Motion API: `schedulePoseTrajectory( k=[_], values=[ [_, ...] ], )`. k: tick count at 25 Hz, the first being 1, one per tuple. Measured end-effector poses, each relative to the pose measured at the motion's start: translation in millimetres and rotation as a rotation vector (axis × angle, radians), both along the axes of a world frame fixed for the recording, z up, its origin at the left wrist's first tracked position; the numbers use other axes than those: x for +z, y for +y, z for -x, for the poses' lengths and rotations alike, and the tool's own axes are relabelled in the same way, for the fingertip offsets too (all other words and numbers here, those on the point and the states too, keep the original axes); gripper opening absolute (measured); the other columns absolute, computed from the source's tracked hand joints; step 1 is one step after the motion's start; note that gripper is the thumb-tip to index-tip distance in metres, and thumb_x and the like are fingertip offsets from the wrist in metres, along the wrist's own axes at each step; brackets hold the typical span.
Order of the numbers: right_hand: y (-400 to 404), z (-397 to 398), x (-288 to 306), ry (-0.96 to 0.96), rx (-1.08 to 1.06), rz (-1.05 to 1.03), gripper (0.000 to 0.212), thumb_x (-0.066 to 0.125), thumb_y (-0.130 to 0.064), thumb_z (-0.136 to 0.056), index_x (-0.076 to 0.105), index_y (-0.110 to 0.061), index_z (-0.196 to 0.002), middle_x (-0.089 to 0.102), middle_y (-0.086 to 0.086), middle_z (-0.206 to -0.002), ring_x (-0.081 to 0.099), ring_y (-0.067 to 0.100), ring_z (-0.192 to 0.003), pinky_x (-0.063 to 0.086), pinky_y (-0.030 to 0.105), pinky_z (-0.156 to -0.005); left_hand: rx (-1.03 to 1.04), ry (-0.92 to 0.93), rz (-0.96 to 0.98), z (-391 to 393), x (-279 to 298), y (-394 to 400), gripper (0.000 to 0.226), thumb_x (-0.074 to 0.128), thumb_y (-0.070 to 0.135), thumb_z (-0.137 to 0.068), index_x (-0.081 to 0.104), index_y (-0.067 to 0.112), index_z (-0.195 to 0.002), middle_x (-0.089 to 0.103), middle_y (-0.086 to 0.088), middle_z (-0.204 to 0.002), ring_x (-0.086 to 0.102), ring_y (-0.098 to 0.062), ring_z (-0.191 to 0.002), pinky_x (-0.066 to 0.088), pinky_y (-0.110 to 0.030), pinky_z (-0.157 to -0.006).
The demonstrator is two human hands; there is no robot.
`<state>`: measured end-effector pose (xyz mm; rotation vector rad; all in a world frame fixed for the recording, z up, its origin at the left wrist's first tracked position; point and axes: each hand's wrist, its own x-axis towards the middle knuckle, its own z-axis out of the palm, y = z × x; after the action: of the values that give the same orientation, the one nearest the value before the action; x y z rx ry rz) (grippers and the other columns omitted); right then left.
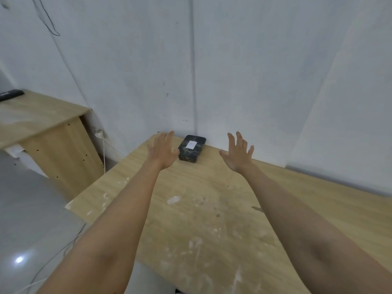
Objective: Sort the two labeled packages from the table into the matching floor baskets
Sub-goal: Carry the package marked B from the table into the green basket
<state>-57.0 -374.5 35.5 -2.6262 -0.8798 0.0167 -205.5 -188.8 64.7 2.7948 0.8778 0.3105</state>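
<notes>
One black package point(191, 149) with a small white label on top lies flat at the far corner of the wooden table point(212, 209), against the white wall. My left hand point(163, 150) is stretched out with fingers apart, its thumb right at the package's left side. My right hand point(238, 152) is also spread wide, a short way to the right of the package and not touching it. Neither hand holds anything. No other package and no floor basket is in view.
A second wooden desk point(42, 128) stands to the left with a dark flat object point(10, 94) on its far edge. White cables point(104, 149) hang by the wall between the desks. Grey glossy floor point(27, 209) lies to the left.
</notes>
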Motion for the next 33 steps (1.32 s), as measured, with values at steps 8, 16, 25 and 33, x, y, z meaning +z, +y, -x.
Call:
schedulePoseTrajectory(
  k=[8, 16, 25, 33],
  values=[
    [160, -56, -87, 0.372, -0.156, -0.126, 0.060, 0.041, -0.038, -0.095, 0.019, -0.018, -0.147, 0.013, 0.013, -0.158, 0.021, 0.040, -0.141, 0.018, 0.059, -0.113, -0.193, 0.060, 0.206, -123, -68, 143, 0.061, 0.048, 0.024, -0.093, 0.024, 0.011, -0.147, 0.030, -0.016, -0.152, 0.030, -0.032, -0.140, 0.032, -0.046, -0.112],
    [225, -78, -165, 0.553, -0.315, -0.245, 0.074, 0.045, -0.046, -0.094, 0.010, -0.013, -0.151, 0.034, 0.011, -0.152, 0.036, 0.032, -0.137, 0.025, 0.050, -0.115, -0.325, 0.098, 0.366, -211, -159, 189, 0.059, 0.048, 0.025, -0.094, 0.027, 0.012, -0.148, 0.034, -0.010, -0.151, 0.033, -0.027, -0.139, 0.033, -0.041, -0.113],
    [197, -122, -172, 0.618, 0.024, -0.236, 0.066, 0.052, -0.037, -0.093, 0.019, -0.028, -0.149, 0.051, -0.003, -0.141, 0.049, 0.023, -0.128, 0.034, 0.053, -0.109, -0.372, 0.153, 0.374, -272, -181, 217, 0.066, 0.054, 0.048, -0.088, 0.037, 0.014, -0.143, 0.048, -0.010, -0.142, 0.047, -0.029, -0.128, 0.041, -0.044, -0.104],
    [197, -70, -175, 0.760, -0.534, -0.760, 0.046, 0.059, -0.024, -0.091, 0.040, -0.007, -0.129, 0.056, 0.009, -0.123, 0.055, 0.025, -0.115, 0.048, 0.032, -0.095, 0.009, 0.257, 0.423, -227, -191, 191, 0.080, 0.042, 0.063, -0.087, 0.028, 0.006, -0.142, 0.041, -0.022, -0.139, 0.048, -0.039, -0.122, 0.044, -0.047, -0.097]
  ],
)
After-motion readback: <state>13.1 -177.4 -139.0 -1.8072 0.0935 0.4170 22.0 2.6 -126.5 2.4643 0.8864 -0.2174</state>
